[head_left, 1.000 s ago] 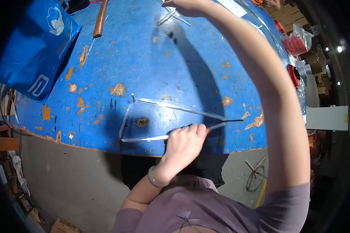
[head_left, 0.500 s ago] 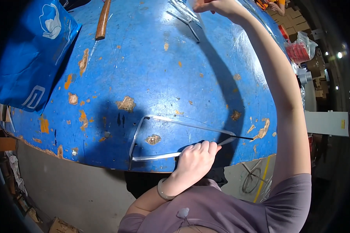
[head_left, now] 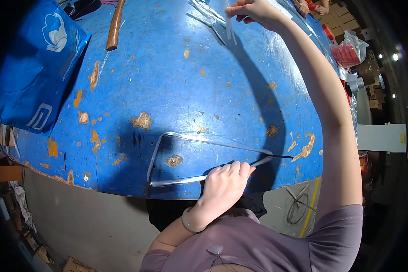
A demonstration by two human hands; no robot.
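My left hand (head_left: 226,181) is closed around the near side of a thin, roughly triangular wire frame (head_left: 177,181) at the table's front edge. Clear, shiny plastic seems to cover the frame, and a bare black end sticks out at its right corner. At the far side, my right hand (head_left: 253,12) is raised with thumb and fingers pinched on a clear plastic strip (head_left: 230,29), which hangs down beside a bundle of clear strips (head_left: 207,10). Several thin dark rods (head_left: 216,34) jut from that bundle.
The worn blue table (head_left: 167,90) has chipped patches. A blue bag (head_left: 36,77) stands at the left, and a wooden handle (head_left: 116,25) lies near the far edge. Loose clear film (head_left: 288,59) is beside my right forearm. Another person's hands (head_left: 310,7) are at the far right.
My right hand has shifted slightly left and lower in the picture, and the strip in it shows more fully. My left hand still grips the frame. The whole view has moved slightly.
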